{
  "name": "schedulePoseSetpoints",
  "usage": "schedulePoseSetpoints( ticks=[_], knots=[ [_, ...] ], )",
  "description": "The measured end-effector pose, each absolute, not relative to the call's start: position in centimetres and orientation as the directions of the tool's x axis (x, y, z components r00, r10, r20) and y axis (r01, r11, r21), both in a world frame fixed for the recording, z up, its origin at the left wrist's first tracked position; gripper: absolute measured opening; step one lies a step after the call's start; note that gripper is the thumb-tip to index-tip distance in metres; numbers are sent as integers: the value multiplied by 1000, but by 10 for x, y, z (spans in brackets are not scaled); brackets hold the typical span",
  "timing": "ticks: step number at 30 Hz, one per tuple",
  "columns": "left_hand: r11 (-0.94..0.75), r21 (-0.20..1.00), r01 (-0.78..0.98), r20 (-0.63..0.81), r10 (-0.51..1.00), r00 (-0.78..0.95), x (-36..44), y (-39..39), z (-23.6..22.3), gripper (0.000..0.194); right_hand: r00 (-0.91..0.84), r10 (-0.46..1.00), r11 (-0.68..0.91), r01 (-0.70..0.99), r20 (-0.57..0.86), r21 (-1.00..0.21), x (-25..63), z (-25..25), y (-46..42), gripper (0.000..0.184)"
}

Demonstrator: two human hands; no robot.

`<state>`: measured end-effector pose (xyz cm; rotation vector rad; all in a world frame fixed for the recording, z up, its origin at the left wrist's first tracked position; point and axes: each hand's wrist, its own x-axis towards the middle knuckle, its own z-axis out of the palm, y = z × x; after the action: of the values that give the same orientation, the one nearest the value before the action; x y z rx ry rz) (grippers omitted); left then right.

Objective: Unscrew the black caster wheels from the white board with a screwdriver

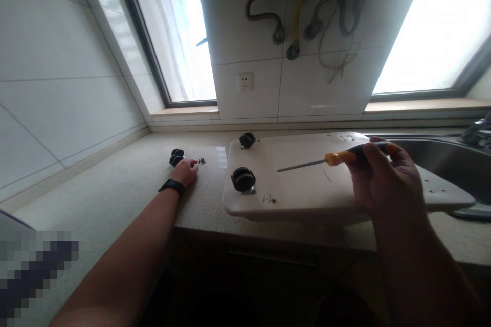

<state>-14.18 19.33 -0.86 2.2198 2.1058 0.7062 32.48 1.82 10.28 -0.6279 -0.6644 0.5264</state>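
My right hand [387, 179] grips the yellow and black handle of a screwdriver [333, 157], its shaft pointing left above a white board [299, 184]. Two black caster wheels, a front one [243, 179] and a rear one [247, 139], stand on the board's left end. On the counter to the left, my left hand [186, 170] has its fingers curled down between two loose casters [176, 157] and a small pile of screws [202, 161]. Whatever its fingertips hold is too small to make out. A dark band circles that wrist.
The speckled stone counter [115, 179] runs along a tiled wall. A metal sink [445, 158] lies under the board's right end, with a faucet [477, 130] behind. Above hang a yellow hose [297, 10] and other pipes; a wall socket [246, 81] is below them. Windows flank both sides.
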Motion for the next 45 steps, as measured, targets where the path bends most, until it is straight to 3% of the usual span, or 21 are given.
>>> schedulePoseSetpoints(
  ticks=[7,18,36,45],
  knots=[
    [-127,160,979,327,942,69,-134,193,-12,48,672,615,692,-207,414,-692,323,102,16,32],
    [-153,64,986,345,931,122,-130,187,-12,43,688,598,699,-195,412,-688,320,103,15,31],
    [-240,216,946,404,904,138,-130,181,-7,38,666,616,674,-171,419,-719,317,104,11,31],
    [-190,202,961,367,924,105,-128,176,-2,40,657,617,637,-93,433,-765,319,102,11,38]
  ],
)
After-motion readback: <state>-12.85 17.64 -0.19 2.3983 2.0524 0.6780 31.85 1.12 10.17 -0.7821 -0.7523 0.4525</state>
